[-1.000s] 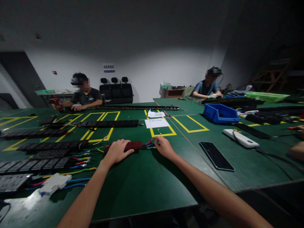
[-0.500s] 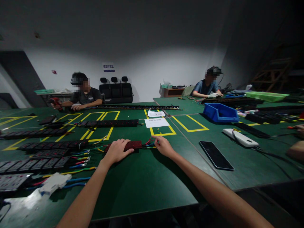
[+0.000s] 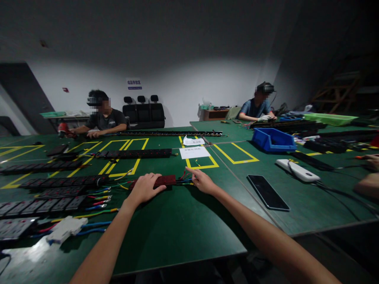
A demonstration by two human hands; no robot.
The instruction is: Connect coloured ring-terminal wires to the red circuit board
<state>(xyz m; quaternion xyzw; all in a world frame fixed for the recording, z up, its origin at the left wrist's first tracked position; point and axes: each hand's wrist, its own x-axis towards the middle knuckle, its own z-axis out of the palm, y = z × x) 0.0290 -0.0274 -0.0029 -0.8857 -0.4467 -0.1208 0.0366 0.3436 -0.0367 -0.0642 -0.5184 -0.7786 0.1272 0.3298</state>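
A dark red socket strip (image 3: 164, 180) lies on the green table (image 3: 177, 228) with coloured wires (image 3: 185, 179) sticking out of its right end. My left hand (image 3: 145, 188) rests on the strip's left part, fingers curled over it. My right hand (image 3: 201, 180) is at the wire end, index finger stretched out, the other fingers pinched at the wires.
Rows of black socket strips (image 3: 59, 182) and a white part with wires (image 3: 63, 232) lie at the left. A phone (image 3: 268, 192), a white device (image 3: 297, 170) and a blue bin (image 3: 274, 140) are at the right. Two people sit at the far side. Another person's arm (image 3: 367, 183) shows at the right edge.
My right hand has shifted slightly and its index finger now points out over the wires. My left hand stays on the strip.
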